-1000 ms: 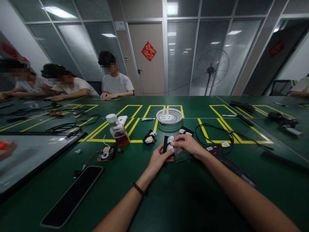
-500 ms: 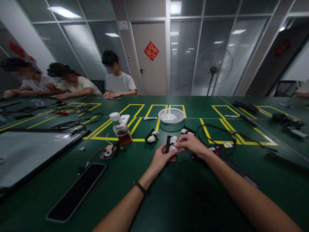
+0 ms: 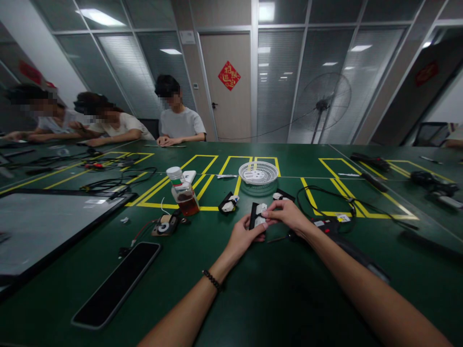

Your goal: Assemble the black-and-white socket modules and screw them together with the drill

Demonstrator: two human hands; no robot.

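Between the fingers and thumb of my left hand (image 3: 246, 233) is a small flat black piece with a white bundle (image 3: 259, 215) on it, crossed by a dark band. My right hand (image 3: 287, 215) pinches at the bundle's right side, by the band; its fingertips are closed together. A similar black-and-white bundle (image 3: 229, 205) lies to the left of my hands, and another such bundle (image 3: 282, 195) lies just beyond my right hand. A thin screwdriver (image 3: 284, 238) with a dark handle rests under my right wrist.
A white plastic basket (image 3: 258, 180) stands ahead. To the left are a bottle of brown liquid (image 3: 186, 202), a small device with wires (image 3: 167, 224), a phone (image 3: 117, 284) and a large framed panel (image 3: 54, 231). A dark tool with a cable (image 3: 347, 246) lies right. Several people sit at far left.
The whole view has shifted slightly. My hands keep nearly the same hold on the black-and-white bundle, with only a tiny shift of the right fingers.
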